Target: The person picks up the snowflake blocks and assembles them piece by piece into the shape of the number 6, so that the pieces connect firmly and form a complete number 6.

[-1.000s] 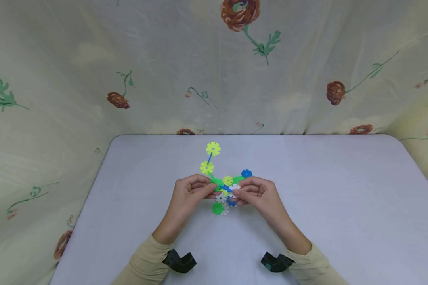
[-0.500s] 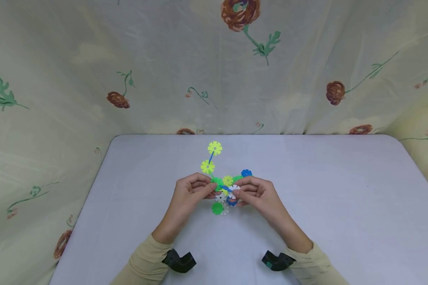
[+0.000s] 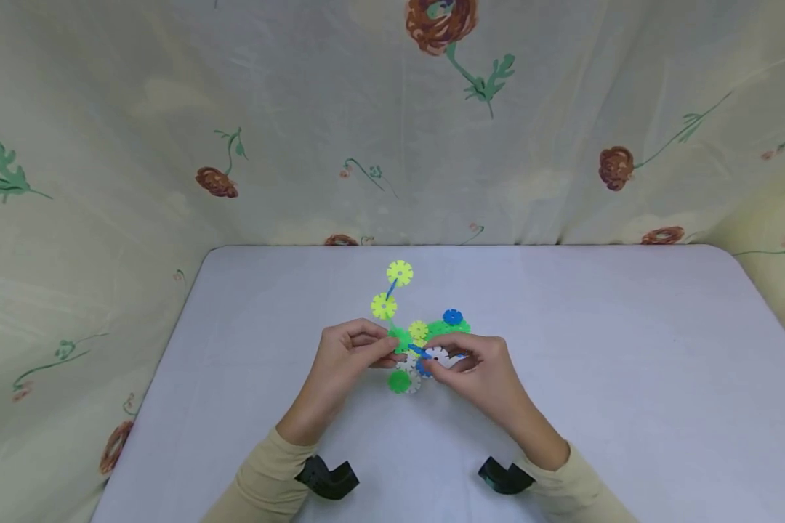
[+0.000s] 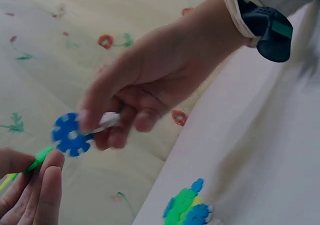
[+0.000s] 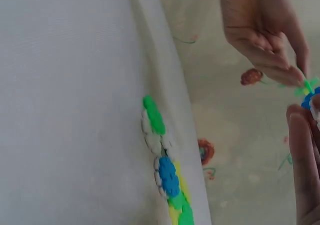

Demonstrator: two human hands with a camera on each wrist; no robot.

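My left hand [image 3: 356, 346] pinches a green notched building disc [image 3: 401, 340] between thumb and fingers. From it a chain runs away from me, with two yellow discs [image 3: 384, 306] joined by a blue one seen edge-on [image 3: 391, 290]. Opposite, my right hand [image 3: 480, 363] pinches a white notched disc [image 4: 110, 120], which is joined to a blue notched disc [image 4: 72, 135]. That blue disc is right beside the green one; whether their slots are engaged I cannot tell. Both hands are raised above the table.
Beneath the hands, a loose group of green, blue, yellow and white discs [image 5: 169, 177] lies on the white table [image 3: 628, 349]. A floral curtain [image 3: 314, 145] hangs behind and beside the table. Black wrist-worn devices [image 3: 329, 479] sit at both cuffs.
The yellow end of the chain has swung slightly right. My right hand has shifted its fingers and turned a little, showing more of the white disc and the green discs behind. My left hand stays nearly still.
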